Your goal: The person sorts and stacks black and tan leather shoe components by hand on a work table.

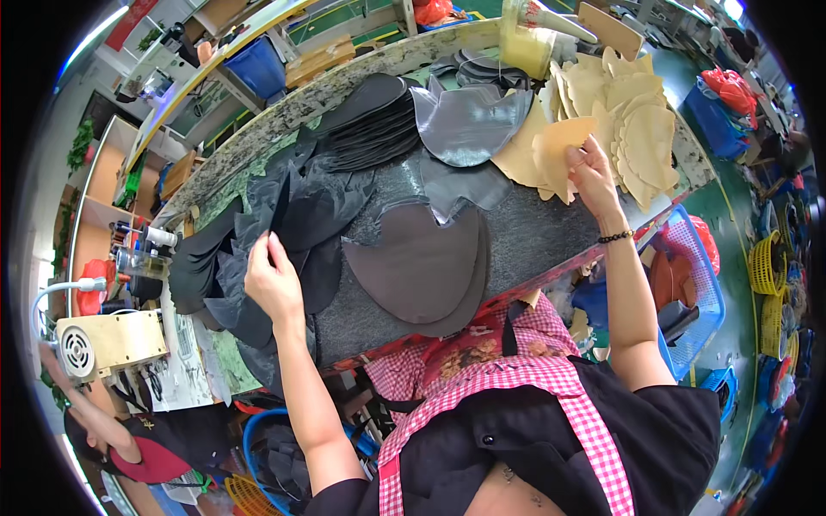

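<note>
My left hand (274, 277) is closed, fingertips pinching the edge of a black cut leather piece (280, 206) above a loose heap of dark pieces (323, 215). On the right, my right hand (592, 176) grips a tan cut piece (557, 148) by its edge, next to a spread pile of scalloped tan pieces (637, 112). Between my hands, a few dark brown-grey curved pieces (417, 262) lie stacked at the table's near edge. Behind them sit shiny grey pieces (473, 125) and a fanned stack of black pieces (370, 125).
A yellowish glue pot (525, 47) stands at the table's far edge. A beige box with a round vent (112, 344) is at the left. Right of the table are a blue basket (701, 275) and yellow baskets (766, 262). Another person (129, 439) is at lower left.
</note>
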`<state>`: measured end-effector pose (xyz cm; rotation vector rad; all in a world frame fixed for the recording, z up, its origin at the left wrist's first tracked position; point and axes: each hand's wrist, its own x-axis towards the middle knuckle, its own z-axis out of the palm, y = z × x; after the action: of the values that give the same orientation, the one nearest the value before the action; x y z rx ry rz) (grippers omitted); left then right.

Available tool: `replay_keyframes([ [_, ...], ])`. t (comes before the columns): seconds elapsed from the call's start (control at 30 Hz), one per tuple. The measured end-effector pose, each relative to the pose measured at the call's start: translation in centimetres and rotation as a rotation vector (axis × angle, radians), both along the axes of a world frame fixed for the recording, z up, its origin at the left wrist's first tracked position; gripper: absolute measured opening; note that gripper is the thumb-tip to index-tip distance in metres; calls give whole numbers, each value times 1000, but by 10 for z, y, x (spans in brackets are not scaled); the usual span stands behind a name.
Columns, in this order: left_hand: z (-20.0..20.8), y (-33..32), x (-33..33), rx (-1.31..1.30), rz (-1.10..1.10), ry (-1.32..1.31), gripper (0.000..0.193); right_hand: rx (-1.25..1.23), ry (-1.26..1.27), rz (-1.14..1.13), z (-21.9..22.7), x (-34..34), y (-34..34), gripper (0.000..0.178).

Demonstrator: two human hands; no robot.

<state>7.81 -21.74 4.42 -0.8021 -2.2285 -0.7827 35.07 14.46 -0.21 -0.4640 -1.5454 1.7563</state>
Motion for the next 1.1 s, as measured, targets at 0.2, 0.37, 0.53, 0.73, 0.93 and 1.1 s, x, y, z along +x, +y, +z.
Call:
replay_keyframes([
  [0.2, -12, 56, 146, -526, -582, -173, 38, 131, 107, 17, 10, -3, -14, 28],
  [0.37, 8, 93, 138, 67, -746, -547, 62, 948, -229, 154, 43, -28, -85, 10],
  [0.53, -2, 105, 127, 376, -709, -930, 22, 884, -236, -260, 54, -40, -139, 19],
  [0.73, -5, 103, 133, 29, -634, -229, 41, 767, -314, -28, 75, -53, -147, 12],
  [0.93, 1, 101, 134, 281, -851, -481, 30, 137, -236, 327, 69, -52, -134, 17],
  [1.1, 4, 98, 132, 350, -828, -725, 30, 471, -258, 94, 76, -52, -155, 13],
])
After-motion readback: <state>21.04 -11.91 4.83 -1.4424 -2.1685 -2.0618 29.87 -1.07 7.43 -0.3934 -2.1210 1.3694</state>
